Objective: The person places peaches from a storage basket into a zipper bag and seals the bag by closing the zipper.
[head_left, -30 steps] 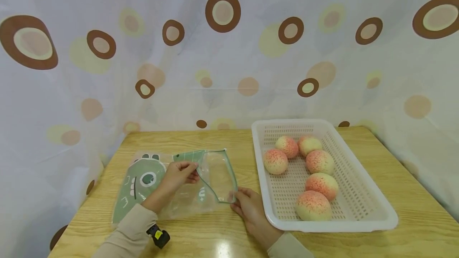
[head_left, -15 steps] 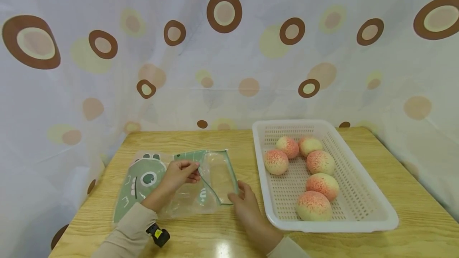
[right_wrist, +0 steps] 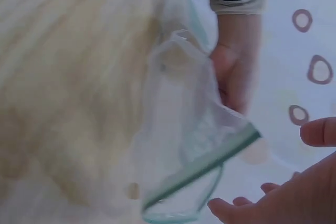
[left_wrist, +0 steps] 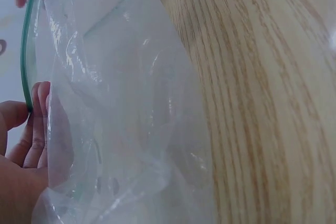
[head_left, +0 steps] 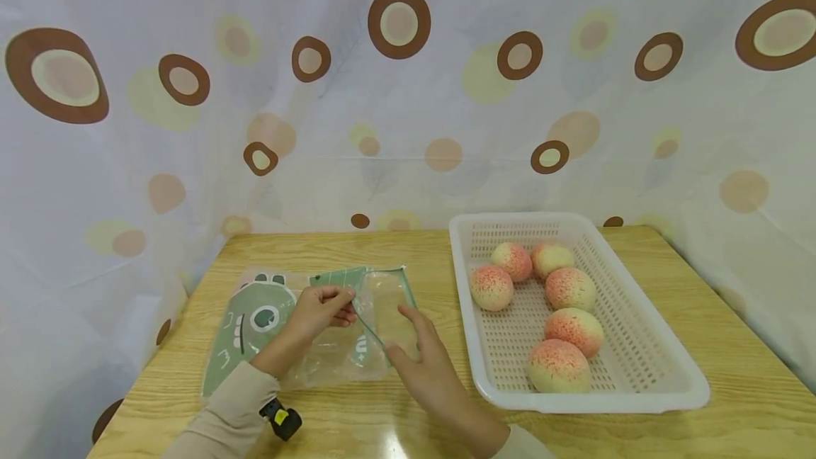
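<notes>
- Fingers of the left hand pinch the green rim of the clear bag
- Right hand hovers at the bag's mouth, its fingers spread and loose

Glossy clear plastic bag, smooth plastic basket, grained wood table

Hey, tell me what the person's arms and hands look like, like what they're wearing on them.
Both the left hand and right hand are ungloved. The left arm wears a plain beige fabric sleeve, with a chunky black strapped-on device marked by a yellow patch near its cuff. A matching beige right sleeve shows only partly.
</notes>
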Action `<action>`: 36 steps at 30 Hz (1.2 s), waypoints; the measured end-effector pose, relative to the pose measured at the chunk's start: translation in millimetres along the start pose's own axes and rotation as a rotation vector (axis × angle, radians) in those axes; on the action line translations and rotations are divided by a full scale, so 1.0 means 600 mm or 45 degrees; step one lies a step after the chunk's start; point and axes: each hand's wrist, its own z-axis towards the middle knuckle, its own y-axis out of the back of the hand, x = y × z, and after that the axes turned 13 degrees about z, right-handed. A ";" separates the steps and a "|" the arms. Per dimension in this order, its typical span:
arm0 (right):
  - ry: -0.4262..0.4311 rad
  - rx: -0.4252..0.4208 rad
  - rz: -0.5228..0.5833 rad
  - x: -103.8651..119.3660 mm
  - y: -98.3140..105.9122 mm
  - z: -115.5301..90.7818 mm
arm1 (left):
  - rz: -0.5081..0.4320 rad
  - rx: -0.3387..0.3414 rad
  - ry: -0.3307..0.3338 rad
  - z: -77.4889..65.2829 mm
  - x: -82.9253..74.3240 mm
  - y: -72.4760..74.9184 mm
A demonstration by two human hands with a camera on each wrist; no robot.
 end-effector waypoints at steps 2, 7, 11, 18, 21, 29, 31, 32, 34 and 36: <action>0.017 0.055 0.000 0.015 0.006 -0.001 | 0.001 0.000 0.003 0.000 0.001 0.000; 0.046 0.127 0.000 0.057 0.028 -0.004 | 0.007 -0.004 0.016 -0.003 0.001 0.002; 0.071 0.176 -0.038 0.087 0.058 -0.005 | 0.008 -0.001 0.020 -0.003 0.001 0.002; 0.129 0.271 -0.208 0.121 0.135 0.001 | 0.022 -0.002 0.016 -0.002 0.006 0.002; 0.108 0.350 -0.317 0.128 0.176 0.011 | 0.024 -0.005 0.024 -0.002 0.008 0.003; 0.046 0.593 -0.636 0.120 0.275 0.042 | 0.028 -0.004 0.028 -0.003 0.009 0.003; 0.050 0.669 -0.736 0.118 0.295 0.047 | 0.030 -0.005 0.024 -0.002 0.009 0.003; 0.046 0.707 -0.782 0.117 0.304 0.049 | 0.028 -0.005 0.024 -0.001 0.009 0.003; 0.005 0.772 -0.854 0.116 0.319 0.050 | 0.022 -0.007 0.021 0.000 0.008 0.002; -0.075 0.821 -0.916 0.114 0.329 0.050 | 0.016 -0.005 0.019 0.000 0.007 0.001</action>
